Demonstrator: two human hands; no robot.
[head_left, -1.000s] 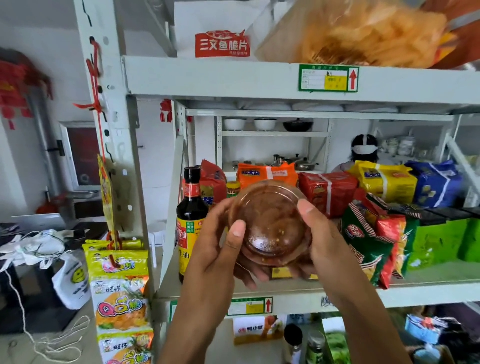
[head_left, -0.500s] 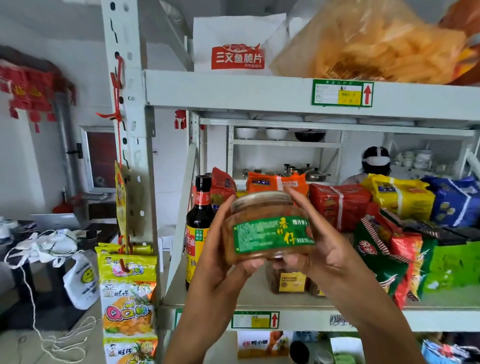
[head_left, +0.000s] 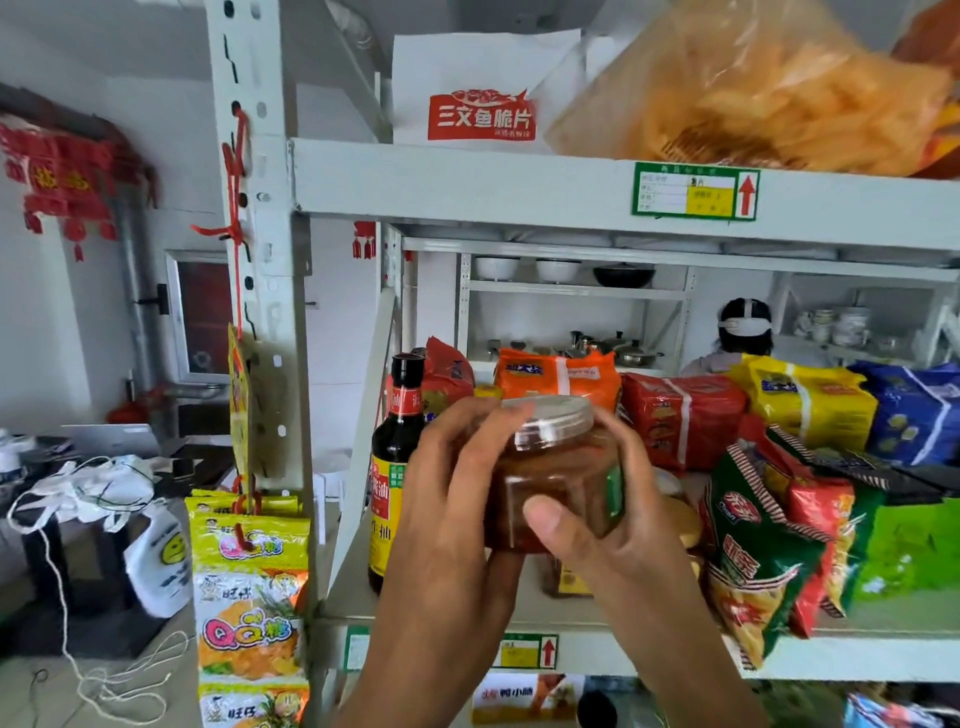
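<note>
Fingers (head_left: 483, 428) clasp the jar (head_left: 553, 470) from both sides.

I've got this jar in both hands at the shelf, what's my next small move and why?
Probably set the jar down on the shelf, between the soy sauce bottle and the snack bags: left hand and right hand hold it upright, lid on, before that gap.

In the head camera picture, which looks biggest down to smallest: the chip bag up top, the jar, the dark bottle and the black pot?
1. chip bag
2. jar and dark bottle: they look much alike, and the jar is nearer, so I won't rank them.
3. black pot: looks smallest, but it stands far back.
</note>
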